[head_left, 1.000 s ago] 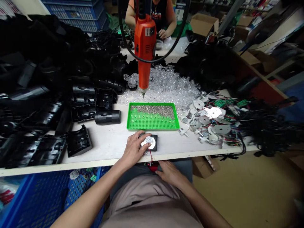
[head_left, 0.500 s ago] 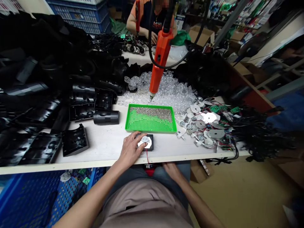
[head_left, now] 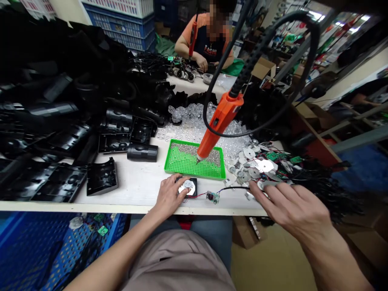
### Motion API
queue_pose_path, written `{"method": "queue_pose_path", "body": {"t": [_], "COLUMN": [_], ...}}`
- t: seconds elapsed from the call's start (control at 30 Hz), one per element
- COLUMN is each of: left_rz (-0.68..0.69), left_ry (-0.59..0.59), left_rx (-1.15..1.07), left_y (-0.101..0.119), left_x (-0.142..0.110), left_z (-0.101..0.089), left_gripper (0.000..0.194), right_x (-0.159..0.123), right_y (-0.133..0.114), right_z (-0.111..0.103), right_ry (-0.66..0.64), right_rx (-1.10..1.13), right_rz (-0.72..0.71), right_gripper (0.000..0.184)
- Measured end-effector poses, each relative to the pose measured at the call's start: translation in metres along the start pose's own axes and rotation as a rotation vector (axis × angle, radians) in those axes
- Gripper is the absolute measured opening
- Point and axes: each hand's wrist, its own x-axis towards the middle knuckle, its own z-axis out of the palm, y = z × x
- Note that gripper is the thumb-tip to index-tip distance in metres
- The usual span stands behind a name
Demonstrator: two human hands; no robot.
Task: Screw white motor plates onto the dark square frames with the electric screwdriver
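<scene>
Stacked blue crates stand by the far wall, and crowded shelves line the right side. A cardboard box sits on the tan floor (bare, under dim light).

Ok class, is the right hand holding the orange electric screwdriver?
No, the right hand is over the metal discs, while the orange electric screwdriver hangs above the green tray.

Even, seemingly overhead indoor light falls across the white table, leaving only soft shadows. Small glints of glare spark off the clear plastic pieces, while the black plastic housings sink into heavy dark. The wide lens bows the edges. The right hand looks slightly soft, perhaps from motion blur, and the distant shelves are hard to resolve.
</scene>
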Motion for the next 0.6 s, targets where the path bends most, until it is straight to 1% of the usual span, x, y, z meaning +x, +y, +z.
{"method": "queue_pose_path", "body": {"t": [0.07, 0.13, 0.2, 0.23, 0.3, 0.33, 0.37, 0.4, 0.43, 0.47, 0.5, 0.53, 0.6], "left_rz": [-0.006, -0.014, -0.020, -0.022, -0.025, -0.027, -0.031, -0.036, -0.043, -0.048, -0.052, -0.055, -0.059], "left_ry": [0.017, 0.037, 0.055, 0.060, 0.066, 0.065, 0.063, 0.062, 0.060, 0.058, 0.054, 0.047, 0.029], "left_rx": [0.000, 0.001, 0.000, 0.000, 0.002, 0.002, 0.002, 0.003, 0.004, 0.002, -0.001, -0.007, -0.028], "left_y": [0.000, 0.000, 0.000, 0.000, 0.001, 0.001, 0.001, 0.002, 0.002, 0.001, 0.001, 0.001, -0.001], "left_x": [-0.001, -0.001, -0.002, -0.002, -0.002, -0.003, -0.003, -0.003, -0.003, -0.003, -0.003, -0.003, -0.003], "left_z": [0.000, 0.001, 0.002, 0.002, 0.003, 0.004, 0.004, 0.004, 0.004, 0.004, 0.004, 0.004, 0.003], "left_gripper": [0.033, 0.033, 0.034, 0.035, 0.035, 0.036, 0.036, 0.036, 0.035, 0.035, 0.035, 0.035, 0.035], "right_x": [0.016, 0.022, 0.023, 0.023, 0.024, 0.026, 0.029, 0.033, 0.038, 0.044, 0.050, 0.055, 0.065], "right_y": [0.012, 0.018, 0.011, 0.003, -0.027, -0.047, -0.069, -0.092, -0.115, -0.135, -0.151, -0.164, -0.177], "right_z": [0.030, 0.063, 0.089, 0.097, 0.102, 0.100, 0.097, 0.094, 0.091, 0.089, 0.089, 0.089, 0.092], "right_ry": [-0.036, -0.084, -0.104, -0.084, 0.021, 0.094, 0.165, 0.177, 0.140, 0.134, 0.135, 0.142, 0.169], "right_rx": [-0.002, 0.043, 0.119, 0.175, 0.331, 0.432, 0.544, 0.679, 0.793, 0.848, 0.888, 0.910, 0.940], "right_rz": [-0.037, -0.040, -0.002, 0.032, 0.114, 0.148, 0.192, 0.221, 0.243, 0.294, 0.363, 0.425, 0.518], "right_gripper": [0.028, 0.027, 0.023, 0.023, 0.026, 0.024, 0.017, 0.012, 0.015, 0.023, 0.027, 0.027, 0.021]}}
